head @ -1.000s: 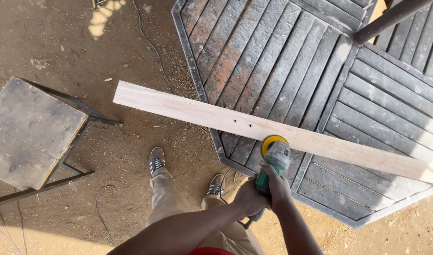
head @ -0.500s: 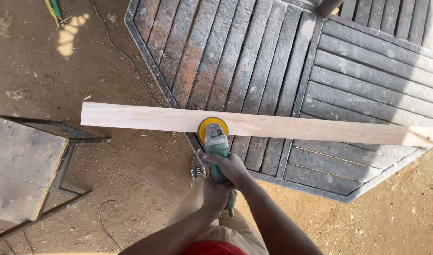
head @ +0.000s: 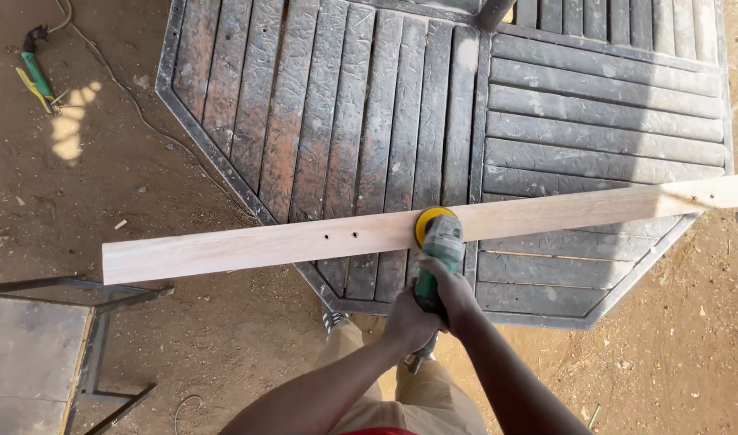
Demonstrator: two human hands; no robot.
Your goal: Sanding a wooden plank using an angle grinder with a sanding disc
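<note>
A long pale wooden plank (head: 248,246) with two small drilled holes lies across the slatted metal table (head: 594,105), its left end jutting out over the ground. A green angle grinder (head: 439,258) with a yellow sanding disc rests on the plank near its middle. My left hand (head: 407,322) and my right hand (head: 452,292) both grip the grinder's body, the right a little further forward. My legs in tan trousers stand below the table's edge.
A dark metal stool (head: 39,354) stands at the lower left. On the dirt floor at the upper left lie a green and yellow tool (head: 35,72) and a thin cable (head: 143,113). A dark pipe (head: 495,12) rises at the table's top edge.
The view has shifted, so the plank now lies nearly level across the frame. The grinder's disc sits right of the two holes on the plank; both hands still hold it.
</note>
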